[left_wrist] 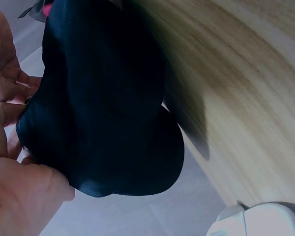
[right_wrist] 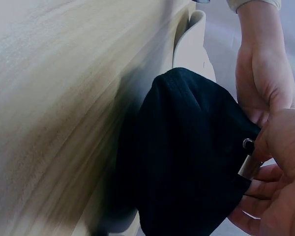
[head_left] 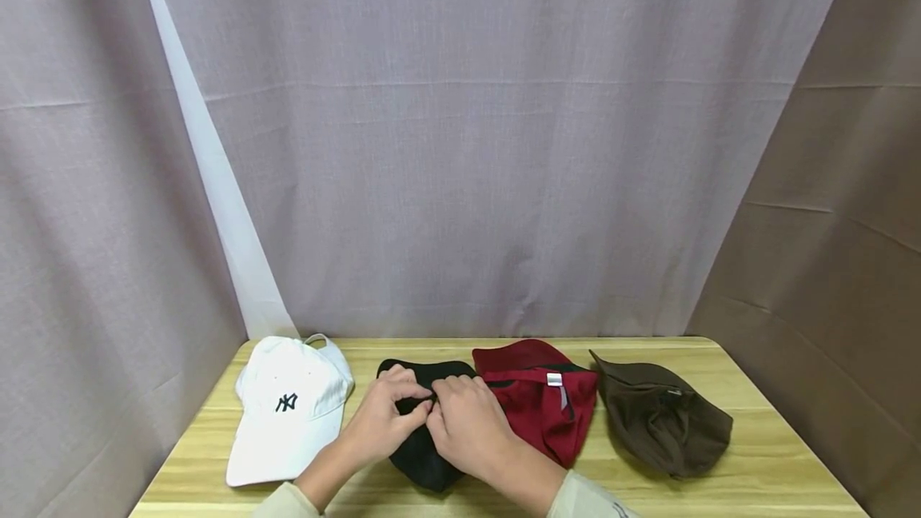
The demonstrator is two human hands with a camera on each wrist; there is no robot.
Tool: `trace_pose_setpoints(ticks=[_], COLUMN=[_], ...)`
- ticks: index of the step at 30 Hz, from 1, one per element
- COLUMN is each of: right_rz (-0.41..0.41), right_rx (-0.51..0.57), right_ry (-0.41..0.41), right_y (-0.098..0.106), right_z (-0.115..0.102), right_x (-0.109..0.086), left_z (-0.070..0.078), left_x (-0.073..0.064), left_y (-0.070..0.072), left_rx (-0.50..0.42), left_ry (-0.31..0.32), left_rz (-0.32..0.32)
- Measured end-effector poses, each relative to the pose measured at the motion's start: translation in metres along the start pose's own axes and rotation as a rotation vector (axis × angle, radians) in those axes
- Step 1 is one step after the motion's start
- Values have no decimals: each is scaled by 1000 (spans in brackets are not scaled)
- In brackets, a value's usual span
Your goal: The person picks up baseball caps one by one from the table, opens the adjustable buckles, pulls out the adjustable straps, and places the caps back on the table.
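"Sleeves (head_left: 586, 500) are nearest, both pale. What do they lead to?"

"Two hands at the black cap (head_left: 432, 464) — the left hand (head_left: 381, 420) and the right hand (head_left: 466, 426), close together."

"What are the fingers doing?"

"Gripping, on both sides: each hand pinches the black cap's edge, the right one beside a silvery clasp (right_wrist: 248, 167)."

"Where is that cap?"

"Over the wooden surface (head_left: 777, 454), brim away from the person. I can't tell whether it rests there fully."

"And around it?"

"Left of the black cap and apart from it, a white cap (head_left: 281, 446) with dark letters (head_left: 286, 402), brim towards the person. Well to its right, a brown cap (head_left: 640, 414), crumpled. Just beside the black cap, on the right, a red cap (head_left: 521, 410) with a metal buckle (head_left: 553, 380)."

"Farthest?"

"A greyish curtain (head_left: 460, 182), hanging behind the black cap."
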State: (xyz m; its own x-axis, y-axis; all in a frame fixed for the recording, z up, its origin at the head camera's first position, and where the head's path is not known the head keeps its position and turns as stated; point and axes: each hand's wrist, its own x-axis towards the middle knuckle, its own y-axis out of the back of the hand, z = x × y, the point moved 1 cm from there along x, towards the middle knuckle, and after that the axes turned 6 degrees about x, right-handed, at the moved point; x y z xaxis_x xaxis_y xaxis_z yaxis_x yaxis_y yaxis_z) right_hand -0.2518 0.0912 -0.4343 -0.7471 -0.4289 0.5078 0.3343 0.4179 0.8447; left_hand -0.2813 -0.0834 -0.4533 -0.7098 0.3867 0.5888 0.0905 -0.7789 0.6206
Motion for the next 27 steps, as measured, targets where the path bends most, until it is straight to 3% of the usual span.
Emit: trace_pose_setpoints(ticks=[12,20,27], right_rz=[-45,-48,-46], right_rx=[131,219,303], right_ry=[-21,-56,-90], right_y=[4,7,10], right_z=[9,14,21], right_x=[0,-3,-7], left_z=[-4,-7,-8], left_x=[-1,-1,-2], left_y=[1,6,13], left_rx=[-56,-105,-57], left_ry=[37,69,57], left_rz=[19,-35,-126])
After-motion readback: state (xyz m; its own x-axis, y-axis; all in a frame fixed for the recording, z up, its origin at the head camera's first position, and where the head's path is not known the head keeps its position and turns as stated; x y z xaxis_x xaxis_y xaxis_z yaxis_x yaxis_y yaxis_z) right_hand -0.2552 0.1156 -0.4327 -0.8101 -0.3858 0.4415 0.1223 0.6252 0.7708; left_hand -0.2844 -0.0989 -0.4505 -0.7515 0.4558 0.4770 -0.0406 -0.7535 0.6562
